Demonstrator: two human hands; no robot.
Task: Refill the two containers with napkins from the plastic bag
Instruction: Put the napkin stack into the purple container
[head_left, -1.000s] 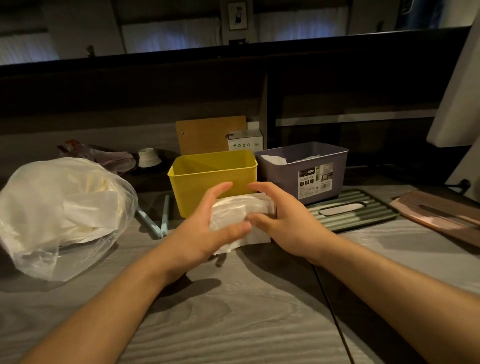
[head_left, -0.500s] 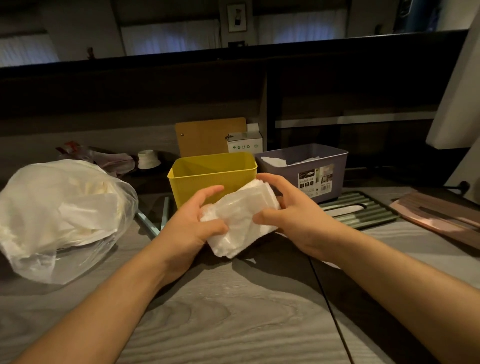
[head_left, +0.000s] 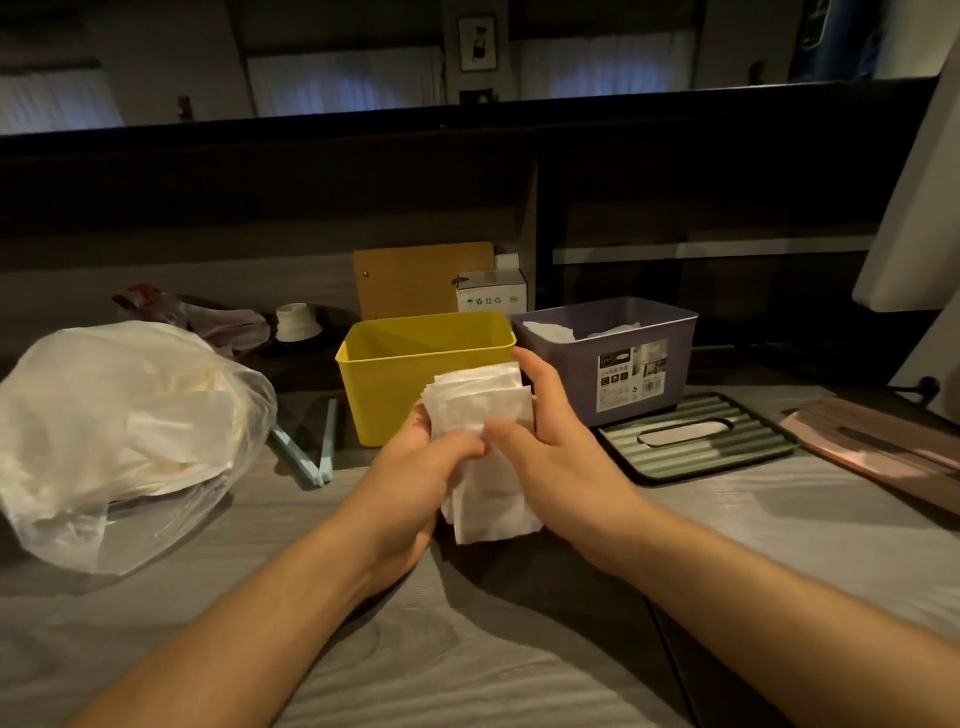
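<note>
Step in hand: the person held a stack of napkins (head_left: 480, 415) upright in front of the yellow container (head_left: 415, 364), apparently squaring it before loading; this reads as the second of the two refills.
Left hand (head_left: 415, 467): curled round the stack's left edge, thumb laid across its front face.
Right hand (head_left: 550, 441): clasped the stack's right edge, fingers up behind it, thumb meeting the left thumb on the front.
Hands together: both were clamped on the same stack, thumbs touching.
Napkin stack: stood roughly on end, slightly fanned at the top, its lower end close to the grey table (head_left: 467, 665); whether it touched the table could not be told.
Yellow container: sat at 12 o'clock from the stack, just beyond it, open-topped; no napkins showed inside from this angle.
Purple container (head_left: 623, 364): stood at 1 o'clock from the stack, beside the yellow one, with white napkins visible at its rim, so probably filled already.
Plastic bag (head_left: 114, 431): lay at 9 o'clock, well apart from the hands, with more napkins inside.
Ribbed lids: a green lid (head_left: 696, 441) lay flat at 3 o'clock, a brown lid (head_left: 878, 447) farther right.
Next move calls for: lifting the stack over the yellow rim and lowering it in, edges kept aligned so the loose top sheets did not splay or catch on the wall.
</note>
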